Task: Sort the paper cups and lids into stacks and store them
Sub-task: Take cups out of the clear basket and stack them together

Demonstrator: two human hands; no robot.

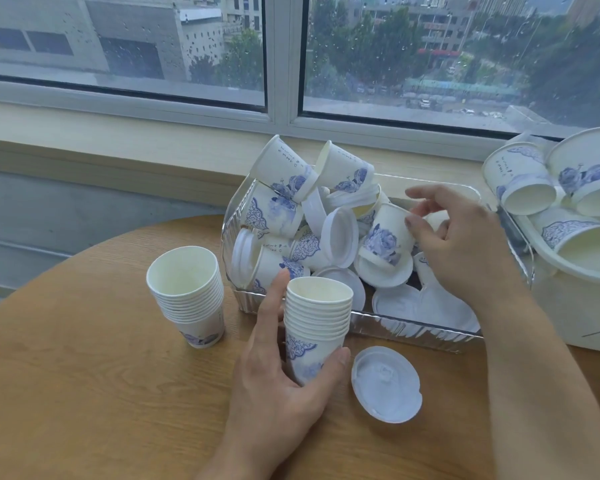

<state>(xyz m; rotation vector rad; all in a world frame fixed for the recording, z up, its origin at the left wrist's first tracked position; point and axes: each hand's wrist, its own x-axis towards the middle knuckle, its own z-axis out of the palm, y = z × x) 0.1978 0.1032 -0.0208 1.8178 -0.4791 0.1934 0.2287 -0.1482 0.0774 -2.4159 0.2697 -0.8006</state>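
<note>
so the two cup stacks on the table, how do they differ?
The left stack stands free on the table, untouched; the near stack is gripped by the left hand. The left stack stands apart from the clear tray; the near stack sits right against its front wall, beside a loose lid. Both are upright, mouths up, nested white cups with blue floral print.

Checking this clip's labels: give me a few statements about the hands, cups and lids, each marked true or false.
1. The left hand grips a cup stack. True.
2. The right hand rests flat on the table. False: its grip is on a cup in the clear bin.
3. One lid lies on the table. True.
4. The second stack sits inside the bin. False: it stands on the table, left of it.
</note>
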